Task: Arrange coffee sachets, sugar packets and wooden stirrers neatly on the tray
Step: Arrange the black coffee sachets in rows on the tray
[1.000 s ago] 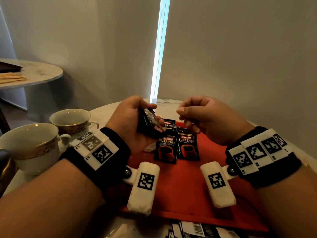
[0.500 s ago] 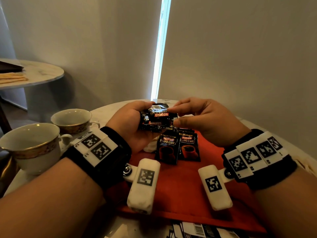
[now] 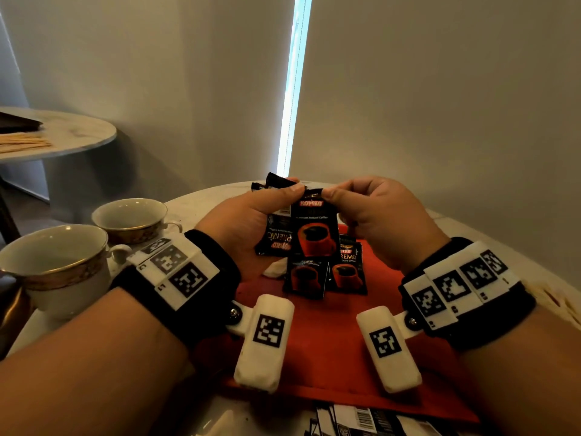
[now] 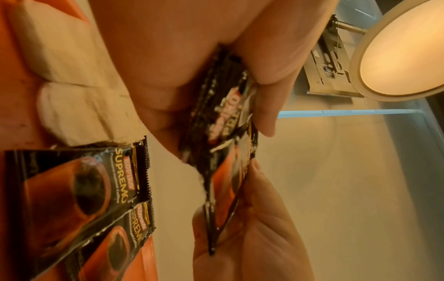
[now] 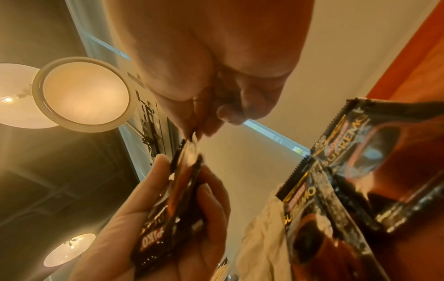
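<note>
Item: coffee sachet (image 3: 311, 228), upright above the red tray (image 3: 330, 341), top edge pinched by our right hand (image 3: 380, 221). Our left hand (image 3: 248, 221) grips the spare sachets (image 3: 276, 237). Risk: we judge the loose bundle may slip, scattering the two laid sachets (image 3: 323, 272).

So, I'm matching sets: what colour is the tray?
Red-orange; the tray shows best in the head view.
</note>
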`<act>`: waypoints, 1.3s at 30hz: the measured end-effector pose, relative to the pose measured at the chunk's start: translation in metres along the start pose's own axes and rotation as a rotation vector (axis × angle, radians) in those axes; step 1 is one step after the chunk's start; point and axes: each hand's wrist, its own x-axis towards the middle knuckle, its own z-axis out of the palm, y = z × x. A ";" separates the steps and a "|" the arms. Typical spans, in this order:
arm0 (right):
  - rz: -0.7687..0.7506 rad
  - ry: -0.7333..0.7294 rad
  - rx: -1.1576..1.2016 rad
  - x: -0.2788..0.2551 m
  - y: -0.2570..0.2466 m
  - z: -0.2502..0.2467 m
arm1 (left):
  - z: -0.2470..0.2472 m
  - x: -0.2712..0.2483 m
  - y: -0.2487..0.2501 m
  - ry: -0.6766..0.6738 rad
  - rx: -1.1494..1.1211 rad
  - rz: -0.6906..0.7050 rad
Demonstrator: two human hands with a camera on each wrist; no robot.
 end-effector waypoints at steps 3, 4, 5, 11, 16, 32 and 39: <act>0.022 -0.084 0.048 -0.001 0.000 0.002 | -0.003 0.002 0.001 0.035 0.065 0.011; 0.030 -0.115 0.061 -0.002 0.000 0.001 | -0.004 0.003 0.001 0.051 0.091 0.016; 0.039 -0.151 0.063 -0.002 -0.001 0.001 | -0.004 0.003 0.001 0.059 0.110 0.022; 0.068 -0.280 0.090 -0.003 -0.005 -0.001 | -0.003 0.004 -0.002 0.105 0.130 0.042; 0.110 -0.280 0.151 -0.001 -0.004 -0.002 | 0.001 0.002 -0.003 0.130 0.144 0.049; 0.471 -0.129 -0.158 0.016 0.025 -0.048 | -0.003 0.004 0.005 0.258 -0.085 0.010; 0.543 -0.207 -0.286 0.014 0.024 -0.046 | 0.000 0.002 0.001 0.227 0.076 -0.242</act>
